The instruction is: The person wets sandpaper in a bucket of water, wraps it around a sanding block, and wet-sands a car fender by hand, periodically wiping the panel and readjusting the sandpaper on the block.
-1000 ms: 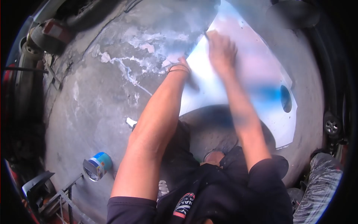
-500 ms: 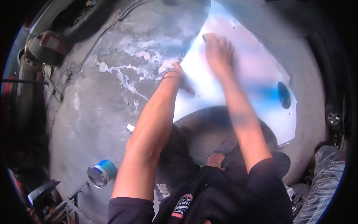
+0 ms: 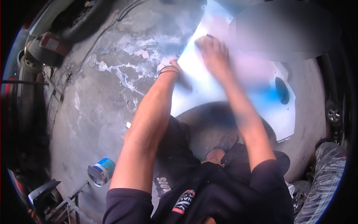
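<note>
A white car fender [image 3: 186, 100] with pinkish and blue patches lies before me, its curved wheel arch facing my body. It has a dark oval hole [image 3: 282, 90] on the right. My right hand [image 3: 215, 56] presses on the upper left of the fender, fingers bent over a thin dark-edged piece [image 3: 209, 36] resembling sandpaper; most of it is hidden under the hand. At the fender's left edge rests my left hand [image 3: 178, 74], thumb apart from the fingers, which are blurred over the white surface. It shows nothing held.
A blue-labelled can [image 3: 102, 171] stands on the stained concrete floor [image 3: 89, 123] to the left. Tyres [image 3: 80, 22], a box [image 3: 54, 42] and metal parts line the left side. A plastic-wrapped item [image 3: 328, 175] is at the right. A grey blur covers the upper right.
My right hand has shifted slightly left and down on the fender, and the dark edge under its fingers shows more clearly. My left hand stays at the fender's edge.
</note>
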`<state>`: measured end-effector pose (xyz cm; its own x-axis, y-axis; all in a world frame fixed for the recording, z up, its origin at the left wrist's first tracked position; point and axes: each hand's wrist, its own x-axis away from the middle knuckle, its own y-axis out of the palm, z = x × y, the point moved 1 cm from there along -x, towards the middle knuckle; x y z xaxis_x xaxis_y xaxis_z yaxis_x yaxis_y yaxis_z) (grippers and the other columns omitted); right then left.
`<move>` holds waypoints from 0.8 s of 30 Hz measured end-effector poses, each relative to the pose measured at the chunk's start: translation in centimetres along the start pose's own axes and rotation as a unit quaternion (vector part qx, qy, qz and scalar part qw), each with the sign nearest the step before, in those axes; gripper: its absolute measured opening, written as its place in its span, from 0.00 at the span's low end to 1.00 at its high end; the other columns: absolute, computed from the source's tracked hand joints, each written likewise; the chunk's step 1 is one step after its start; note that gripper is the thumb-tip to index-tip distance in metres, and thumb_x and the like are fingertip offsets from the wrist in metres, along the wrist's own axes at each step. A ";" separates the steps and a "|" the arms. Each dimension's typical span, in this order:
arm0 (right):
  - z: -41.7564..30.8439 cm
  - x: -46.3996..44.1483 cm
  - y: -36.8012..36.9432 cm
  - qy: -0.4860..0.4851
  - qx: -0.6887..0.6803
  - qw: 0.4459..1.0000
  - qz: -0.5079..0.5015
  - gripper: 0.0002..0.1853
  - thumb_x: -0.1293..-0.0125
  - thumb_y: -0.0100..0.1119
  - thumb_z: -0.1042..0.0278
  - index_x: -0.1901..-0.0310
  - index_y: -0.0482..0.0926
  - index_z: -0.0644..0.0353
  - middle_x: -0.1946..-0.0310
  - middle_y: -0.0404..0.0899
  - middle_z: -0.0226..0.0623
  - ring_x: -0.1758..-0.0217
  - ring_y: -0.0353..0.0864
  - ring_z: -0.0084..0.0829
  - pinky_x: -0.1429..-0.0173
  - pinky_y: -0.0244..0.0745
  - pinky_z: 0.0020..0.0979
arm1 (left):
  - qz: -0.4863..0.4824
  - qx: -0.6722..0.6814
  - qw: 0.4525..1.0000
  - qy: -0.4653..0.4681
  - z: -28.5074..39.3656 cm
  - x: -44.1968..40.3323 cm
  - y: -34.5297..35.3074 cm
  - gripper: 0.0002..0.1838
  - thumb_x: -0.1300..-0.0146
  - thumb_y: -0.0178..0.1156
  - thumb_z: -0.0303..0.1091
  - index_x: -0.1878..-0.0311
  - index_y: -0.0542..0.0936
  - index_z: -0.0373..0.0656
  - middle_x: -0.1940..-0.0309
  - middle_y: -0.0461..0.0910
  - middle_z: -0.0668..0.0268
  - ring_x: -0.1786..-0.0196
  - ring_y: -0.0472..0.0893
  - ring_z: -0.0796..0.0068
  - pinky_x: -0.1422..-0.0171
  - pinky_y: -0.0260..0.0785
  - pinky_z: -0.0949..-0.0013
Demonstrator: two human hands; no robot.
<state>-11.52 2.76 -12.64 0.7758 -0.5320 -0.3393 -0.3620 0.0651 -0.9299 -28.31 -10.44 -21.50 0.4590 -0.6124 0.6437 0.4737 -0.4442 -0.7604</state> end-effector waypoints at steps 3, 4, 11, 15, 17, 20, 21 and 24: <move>0.1 7.1 -1.4 -0.056 0.021 0.998 -0.022 0.27 0.28 0.70 0.61 0.27 0.83 0.44 0.40 0.81 0.44 0.40 0.80 0.51 0.35 0.75 0.55 | -0.024 -0.001 1.000 -0.009 0.8 0.7 0.1 0.92 0.65 0.89 0.75 0.15 0.45 0.17 0.19 0.67 0.37 0.19 0.75 0.42 0.16 0.70 0.52; 0.2 8.5 -1.3 -0.079 0.023 0.996 -0.020 0.27 0.29 0.71 0.61 0.28 0.84 0.45 0.40 0.81 0.44 0.40 0.80 0.51 0.36 0.75 0.54 | -0.035 -0.008 0.999 0.007 0.8 0.8 0.2 0.92 0.64 0.88 0.76 0.14 0.45 0.18 0.19 0.67 0.37 0.20 0.76 0.42 0.16 0.70 0.51; -0.6 0.0 1.2 -0.076 0.012 0.997 0.029 0.25 0.27 0.69 0.62 0.29 0.84 0.38 0.41 0.83 0.39 0.38 0.81 0.45 0.34 0.75 0.50 | -0.073 0.005 0.995 0.064 1.6 4.9 -3.2 0.85 0.61 0.86 0.77 0.11 0.54 0.30 0.21 0.66 0.35 0.20 0.75 0.43 0.16 0.70 0.51; 4.9 8.6 -4.0 -0.173 -0.028 0.984 -0.014 0.26 0.27 0.66 0.67 0.29 0.85 0.36 0.36 0.84 0.39 0.34 0.82 0.46 0.29 0.74 0.50 | -0.085 -0.032 0.989 0.121 2.0 5.7 -4.1 0.80 0.59 0.85 0.77 0.13 0.60 0.31 0.20 0.63 0.33 0.19 0.73 0.42 0.17 0.70 0.55; 7.1 12.1 -6.0 -0.199 -0.025 0.979 -0.023 0.27 0.27 0.65 0.70 0.28 0.85 0.36 0.34 0.84 0.39 0.33 0.82 0.46 0.28 0.74 0.50 | -0.066 -0.079 0.981 0.166 1.2 4.1 -2.5 0.74 0.56 0.82 0.78 0.15 0.67 0.33 0.22 0.67 0.32 0.22 0.77 0.42 0.17 0.70 0.58; 6.9 12.9 -6.8 -0.216 -0.037 0.976 0.005 0.27 0.28 0.64 0.71 0.30 0.86 0.36 0.35 0.84 0.38 0.35 0.82 0.46 0.29 0.74 0.51 | -0.113 -0.101 0.976 0.158 3.0 8.5 -5.6 0.75 0.55 0.82 0.76 0.15 0.65 0.28 0.25 0.71 0.32 0.26 0.80 0.43 0.17 0.69 0.59; 5.3 11.2 -5.1 -0.198 -0.046 0.979 -0.003 0.26 0.28 0.64 0.71 0.31 0.86 0.36 0.35 0.84 0.37 0.36 0.82 0.47 0.30 0.73 0.51 | -0.126 -0.111 0.973 0.155 3.3 8.5 -5.8 0.75 0.54 0.82 0.76 0.15 0.64 0.26 0.26 0.73 0.32 0.27 0.81 0.44 0.17 0.69 0.59; -0.5 6.4 -0.1 -0.171 -0.031 0.984 0.030 0.24 0.27 0.63 0.71 0.34 0.88 0.34 0.38 0.84 0.34 0.38 0.82 0.46 0.32 0.73 0.50 | -0.111 -0.148 0.975 0.120 1.6 3.9 -1.5 0.83 0.54 0.84 0.73 0.15 0.52 0.15 0.31 0.78 0.32 0.29 0.83 0.45 0.18 0.69 0.60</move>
<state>-6.77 -1.09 -14.63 0.8765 -0.2135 -0.4314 -0.4353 0.0309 -0.8998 -26.04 -11.13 -17.72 0.1646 -0.5994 0.7833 0.2878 -0.7304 -0.6194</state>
